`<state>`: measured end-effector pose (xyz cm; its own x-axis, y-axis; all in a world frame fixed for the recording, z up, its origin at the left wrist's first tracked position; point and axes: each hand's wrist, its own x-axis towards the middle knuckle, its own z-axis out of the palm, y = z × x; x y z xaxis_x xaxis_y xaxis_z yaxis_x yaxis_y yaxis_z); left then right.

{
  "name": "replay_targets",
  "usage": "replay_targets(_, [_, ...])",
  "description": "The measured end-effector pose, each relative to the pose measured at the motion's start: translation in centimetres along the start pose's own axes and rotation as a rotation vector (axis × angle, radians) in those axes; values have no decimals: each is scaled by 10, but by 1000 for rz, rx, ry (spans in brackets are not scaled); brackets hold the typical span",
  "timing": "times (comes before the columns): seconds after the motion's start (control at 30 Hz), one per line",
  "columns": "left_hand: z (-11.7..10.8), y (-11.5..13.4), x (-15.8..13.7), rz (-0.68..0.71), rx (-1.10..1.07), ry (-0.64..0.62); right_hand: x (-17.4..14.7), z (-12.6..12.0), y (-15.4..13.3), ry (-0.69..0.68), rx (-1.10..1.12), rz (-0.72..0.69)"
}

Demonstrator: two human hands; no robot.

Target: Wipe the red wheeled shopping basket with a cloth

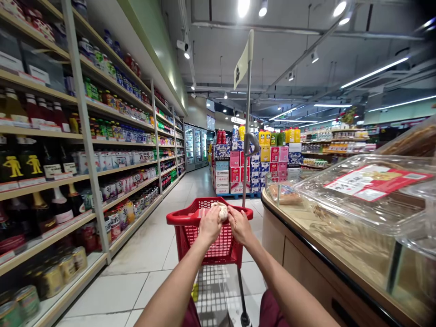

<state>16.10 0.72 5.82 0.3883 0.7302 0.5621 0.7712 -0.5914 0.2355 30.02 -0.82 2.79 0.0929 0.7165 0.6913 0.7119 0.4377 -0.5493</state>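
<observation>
A whitish, rounded bulb that looks like a head of garlic (223,212) is held over the rim of a red shopping cart basket (180,219). My left hand (210,223) is closed around its left side. From the right, my right hand (239,224) pinches against it with bent fingers. Something pinkish lies by the basket rim just left of my left hand, too small to make out. Both forearms reach forward over the cart, and its lower wire rack shows beneath the basket.
Shelves of bottles and cans (119,143) line the left side. At right stands a display counter (277,222) with clear plastic food containers (344,209). Stacked drink cartons (235,175) stand ahead. A metal pole (247,104) with a small flag rises by the cart.
</observation>
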Motion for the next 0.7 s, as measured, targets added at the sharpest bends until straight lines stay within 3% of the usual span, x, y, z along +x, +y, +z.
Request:
replay_targets(0.1, [-17, -37, -12, -84, 37, 65, -3, -2, 5, -88, -64, -39])
replay_targets(0.2, [-30, -62, -20, -211, 115, 163, -5, 5, 0, -41, -42, -17])
replay_targets(0.27, [-25, -57, -21, -165, 127, 167, -7, 11, -3, 9, -47, -17])
replay_targets(0.37, [-3, -28, -19, 31, 89, 122, -11, 14, -3, 35, -56, -44])
replay_targets(0.43, [3, -17, -18, 81, 69, 121, -13, 13, -1, 25, -69, -82])
replay_targets(0.5, [-4, -23, -22, 52, 57, 153, -15, 12, 1, 35, -94, -101])
replay_targets(0.63, [-26, -51, -31, -175, 68, 268, -16, 15, 0, 84, -120, -84])
replay_targets(0.7, [-23, -46, -31, -165, 68, 251, -15, 16, -2, 86, -116, -96])
